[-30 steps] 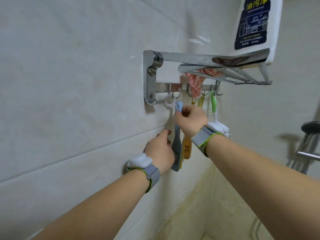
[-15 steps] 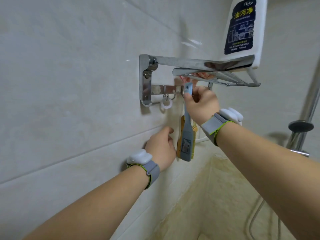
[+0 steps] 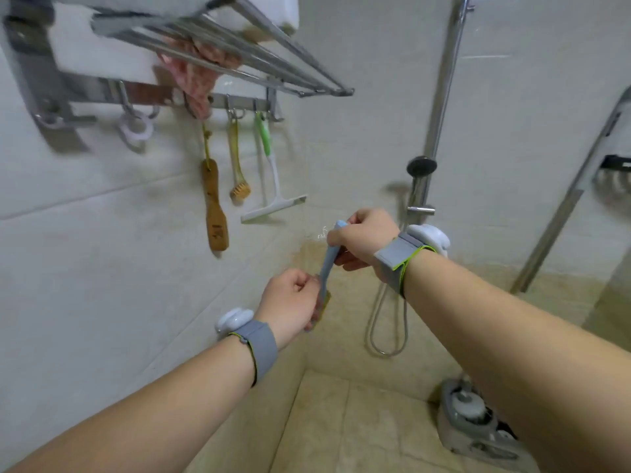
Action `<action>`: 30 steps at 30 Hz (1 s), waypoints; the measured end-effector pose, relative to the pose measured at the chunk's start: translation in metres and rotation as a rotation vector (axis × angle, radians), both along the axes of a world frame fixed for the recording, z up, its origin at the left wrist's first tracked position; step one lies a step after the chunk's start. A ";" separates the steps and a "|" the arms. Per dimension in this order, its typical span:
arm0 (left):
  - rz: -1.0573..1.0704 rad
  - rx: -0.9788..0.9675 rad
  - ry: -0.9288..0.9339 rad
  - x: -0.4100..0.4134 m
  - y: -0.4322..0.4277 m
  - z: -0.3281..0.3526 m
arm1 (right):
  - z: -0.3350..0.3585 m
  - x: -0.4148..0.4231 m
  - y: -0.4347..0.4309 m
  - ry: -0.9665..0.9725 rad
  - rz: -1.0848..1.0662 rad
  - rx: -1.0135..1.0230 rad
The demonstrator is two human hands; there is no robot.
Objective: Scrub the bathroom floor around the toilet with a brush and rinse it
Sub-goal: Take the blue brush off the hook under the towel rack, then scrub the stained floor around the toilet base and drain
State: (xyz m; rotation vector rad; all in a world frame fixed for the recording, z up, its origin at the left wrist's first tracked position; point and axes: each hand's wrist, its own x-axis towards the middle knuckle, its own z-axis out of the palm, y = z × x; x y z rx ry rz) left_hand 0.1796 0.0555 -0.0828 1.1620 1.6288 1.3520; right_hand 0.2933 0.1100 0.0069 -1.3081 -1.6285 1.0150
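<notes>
chrome wall rack (image 3: 300,84) carries a pink cloth (image 3: 198,80) draped through its bars. a squeegee (image 3: 273,208) hangs from a hook below. shower hose (image 3: 385,354) loops beside the riser rail (image 3: 440,97).

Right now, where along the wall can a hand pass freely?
Free: the tile between the white ring and the wooden brush. Crowded: wooden brush, round brush and squeegee hang close together; left hand and right hand grip the blue brush.

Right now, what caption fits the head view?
Left hand and right hand hold the blue brush below the towel rack.
</notes>
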 end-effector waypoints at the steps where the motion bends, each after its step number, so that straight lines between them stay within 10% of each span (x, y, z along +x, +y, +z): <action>1: -0.027 -0.060 -0.094 0.017 0.001 -0.010 | -0.012 0.015 -0.002 0.016 -0.010 -0.032; 8: -0.250 -0.464 -0.618 0.147 0.001 -0.059 | -0.089 0.145 -0.033 0.168 -0.163 -0.230; 30: -0.424 -0.921 -0.650 0.419 -0.024 -0.214 | -0.228 0.450 -0.137 0.126 -0.479 -0.598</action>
